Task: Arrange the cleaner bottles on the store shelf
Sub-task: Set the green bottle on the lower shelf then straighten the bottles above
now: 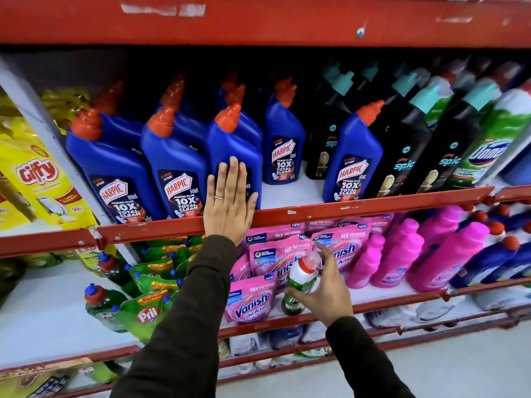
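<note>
Blue Harpic bottles with orange caps stand in rows on the middle shelf. My left hand lies flat, fingers together, against the front of the third blue Harpic bottle in the front row. Further right, one Harpic bottle stands set back, and another stands at the front among black Spic bottles. Below the shelf rail my right hand holds a small green-and-white bottle with a red cap, tilted, in front of the pink pouches.
Green-and-white Domex bottles stand at the far right. Yellow Giffy packs fill the left bay. The lower shelf carries pink Vanish pouches, pink bottles and green Pril bottles. A red shelf edge runs overhead.
</note>
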`<state>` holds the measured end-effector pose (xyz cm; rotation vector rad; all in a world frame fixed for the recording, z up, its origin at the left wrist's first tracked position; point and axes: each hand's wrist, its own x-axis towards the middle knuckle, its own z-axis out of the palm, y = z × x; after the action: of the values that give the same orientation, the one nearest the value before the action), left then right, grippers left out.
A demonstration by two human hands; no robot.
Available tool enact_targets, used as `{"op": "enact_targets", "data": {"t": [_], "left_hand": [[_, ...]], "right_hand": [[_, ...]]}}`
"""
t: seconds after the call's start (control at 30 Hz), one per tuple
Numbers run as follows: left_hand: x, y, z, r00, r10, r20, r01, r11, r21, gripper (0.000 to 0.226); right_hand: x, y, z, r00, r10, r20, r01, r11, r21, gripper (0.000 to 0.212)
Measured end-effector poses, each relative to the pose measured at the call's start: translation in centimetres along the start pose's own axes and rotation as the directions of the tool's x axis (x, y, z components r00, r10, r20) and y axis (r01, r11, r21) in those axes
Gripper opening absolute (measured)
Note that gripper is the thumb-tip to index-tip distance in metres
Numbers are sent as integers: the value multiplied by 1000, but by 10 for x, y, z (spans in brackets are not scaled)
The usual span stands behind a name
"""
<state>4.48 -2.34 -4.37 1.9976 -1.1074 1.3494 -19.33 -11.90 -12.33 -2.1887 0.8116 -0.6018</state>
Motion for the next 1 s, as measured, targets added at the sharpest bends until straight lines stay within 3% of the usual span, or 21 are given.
{"op": "enact_targets", "data": {"t": [0.07,0.13,0.23,0.3,0.37,0.47,0.6,0.73,1.0], "left_hand": [[1,0,1,1000,3,-10,-3,1000,1,68],[0,0,3,1000,8,-22,-8,1000,-6,67],[-1,0,3,1000,16,-26,-16,1000,1,66],[-1,-1,4,1000,14,-26,-14,1000,-7,66],[-2,-1,4,1000,14,-27,-14,1000,0,65],[-1,-1,4,999,13,-33,-13,1000,-8,64],[-1,-1,4,999,15,-40,-16,1000,-15,64],[-1,-1,3,999,11,-32,-11,1000,-15,64],[-1,-1,3,999,13,-37,-13,1000,-1,63]], "right_hand": [[4,-20,-15,998,-23,-65,31,993,118,102],[16,-42,-34,954,-98,-285,144,979,143,87],[52,-79,-72,758,-225,-612,315,948,42,70],[82,-102,-101,677,-262,-688,335,942,-29,72],[107,-119,-123,678,-271,-683,258,958,-124,77],[133,-127,-131,742,-245,-624,111,963,-245,80],[141,-127,-123,770,-221,-599,28,949,-315,67],[138,-132,-123,789,-253,-560,106,954,-282,57],[125,-174,-97,804,-315,-504,260,949,-178,64]]}}
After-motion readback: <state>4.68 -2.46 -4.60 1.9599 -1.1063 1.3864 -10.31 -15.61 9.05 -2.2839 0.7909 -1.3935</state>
